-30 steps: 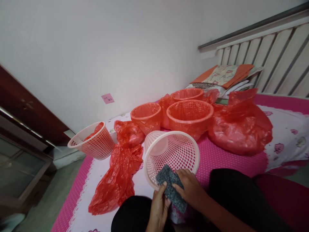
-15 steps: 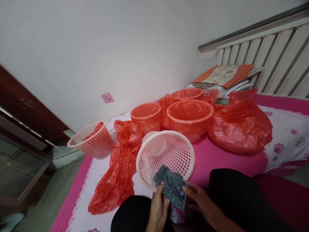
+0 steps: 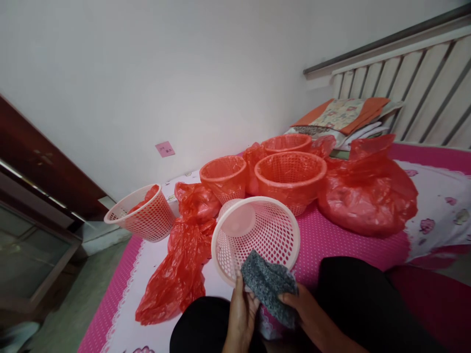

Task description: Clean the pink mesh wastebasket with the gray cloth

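A grey-green cloth (image 3: pixel 270 284) is bunched in my right hand (image 3: pixel 303 304), with the thumb pressed on its upper face. My left hand (image 3: pixel 243 309) is closed at the near rim of a pale pink perforated basket (image 3: pixel 296 240), thumb up, beside the cloth's left edge; the cloth hides part of its fingers. The basket lies tilted with its mouth towards me, and the cloth overlaps its lower rim. Just left of it, a crumpled red plastic bag (image 3: pixel 176 269) is spread over the white cover.
Red-lined baskets (image 3: pixel 290 184) (image 3: pixel 223 179) stand behind. A full red bag (image 3: pixel 368 201) sits right, and another pink basket (image 3: pixel 154 220) leans at the left edge. Folded fabrics (image 3: pixel 342 117) are piled near the radiator (image 3: pixel 408 88). My dark-clothed knees flank my hands.
The cloth has shifted slightly right and down with my right hand, whose thumb now lies farther over it. My left thumb has come off the cloth to the basket's rim.
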Demonstrator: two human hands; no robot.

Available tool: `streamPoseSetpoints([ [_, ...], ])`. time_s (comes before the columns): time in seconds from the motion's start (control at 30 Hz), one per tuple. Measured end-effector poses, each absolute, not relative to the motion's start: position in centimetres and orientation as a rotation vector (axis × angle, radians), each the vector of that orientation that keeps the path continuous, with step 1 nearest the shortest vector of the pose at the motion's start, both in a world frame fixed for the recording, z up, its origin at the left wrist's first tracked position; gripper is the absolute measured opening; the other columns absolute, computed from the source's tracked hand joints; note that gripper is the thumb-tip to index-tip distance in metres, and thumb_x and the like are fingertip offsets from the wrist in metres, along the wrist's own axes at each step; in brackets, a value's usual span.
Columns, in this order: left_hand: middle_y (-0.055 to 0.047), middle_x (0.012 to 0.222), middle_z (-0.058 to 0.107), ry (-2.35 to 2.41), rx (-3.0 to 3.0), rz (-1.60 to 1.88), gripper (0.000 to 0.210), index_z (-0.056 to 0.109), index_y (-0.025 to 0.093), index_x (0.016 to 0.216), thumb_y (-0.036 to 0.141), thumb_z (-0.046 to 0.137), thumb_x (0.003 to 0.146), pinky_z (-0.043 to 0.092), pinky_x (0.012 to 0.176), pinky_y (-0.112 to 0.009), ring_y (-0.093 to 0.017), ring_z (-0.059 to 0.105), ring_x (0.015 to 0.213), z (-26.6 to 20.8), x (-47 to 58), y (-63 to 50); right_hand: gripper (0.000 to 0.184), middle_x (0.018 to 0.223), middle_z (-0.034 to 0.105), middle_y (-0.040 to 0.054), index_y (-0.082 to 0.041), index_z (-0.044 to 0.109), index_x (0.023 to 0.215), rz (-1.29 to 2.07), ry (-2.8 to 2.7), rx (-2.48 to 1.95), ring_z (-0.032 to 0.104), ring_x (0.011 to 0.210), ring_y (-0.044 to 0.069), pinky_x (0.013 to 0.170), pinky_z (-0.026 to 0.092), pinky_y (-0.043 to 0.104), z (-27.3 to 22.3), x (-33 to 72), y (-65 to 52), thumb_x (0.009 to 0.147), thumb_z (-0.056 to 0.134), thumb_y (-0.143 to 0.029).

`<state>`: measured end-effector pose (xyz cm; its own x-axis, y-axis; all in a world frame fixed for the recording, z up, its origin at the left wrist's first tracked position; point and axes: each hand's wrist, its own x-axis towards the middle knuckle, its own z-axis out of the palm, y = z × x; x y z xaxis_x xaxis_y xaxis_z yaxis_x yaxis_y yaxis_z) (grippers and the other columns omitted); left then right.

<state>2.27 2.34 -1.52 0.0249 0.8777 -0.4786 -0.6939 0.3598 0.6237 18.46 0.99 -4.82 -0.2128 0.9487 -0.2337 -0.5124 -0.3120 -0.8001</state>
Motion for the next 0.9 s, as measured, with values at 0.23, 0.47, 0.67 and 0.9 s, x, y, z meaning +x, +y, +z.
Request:
streamPoseSetpoints([
  [0.23,-0.018,0.123,0.082,0.936,0.293,1.226,0.054,0.073,0.013,0.133,0.054,0.066,0.098,0.06,0.106,-0.04,-0.03,0.075,0.122,-1.0,2.0,2.1,0.05,0.087,0.081,0.0061,-0.02,0.077,0.108,1.655,-0.847,-0.949,0.075,0.081,0.03,0.08,0.06,0.044,-1.4,17.9,2.7,0.066,0.086,-0.048],
  [0.47,-0.014,0.11,0.085,1.112,0.333,1.252,0.035,0.078,0.014,0.114,0.04,0.078,0.091,0.063,0.098,-0.041,-0.028,0.08,0.104,-0.7,1.7,2.5,0.046,0.072,0.074,0.004,-0.02,0.074,0.078,1.449,-1.097,-1.119,0.069,0.073,0.026,0.071,0.056,0.036,-1.9,19.0,3.9,0.082,0.07,-0.066],
  [0.67,-0.015,0.112,0.084,1.169,0.263,1.278,0.024,0.076,0.014,0.113,0.031,0.067,0.098,0.065,0.09,-0.037,-0.023,0.08,0.09,-1.2,2.2,2.5,0.069,0.098,0.083,0.0105,-0.019,0.076,0.112,1.469,-0.968,-1.052,0.077,0.09,0.032,0.086,0.062,0.043,-3.2,18.4,3.8,0.069,0.083,-0.074],
  [0.9,-0.017,0.112,0.084,1.086,0.314,1.238,0.045,0.076,0.013,0.118,0.051,0.067,0.098,0.063,0.094,-0.039,-0.026,0.081,0.097,-0.8,2.5,2.1,0.068,0.098,0.083,0.0135,-0.018,0.077,0.103,1.665,-0.76,-0.894,0.079,0.096,0.038,0.091,0.061,0.053,-4.3,16.9,4.0,0.056,0.096,-0.062],
])
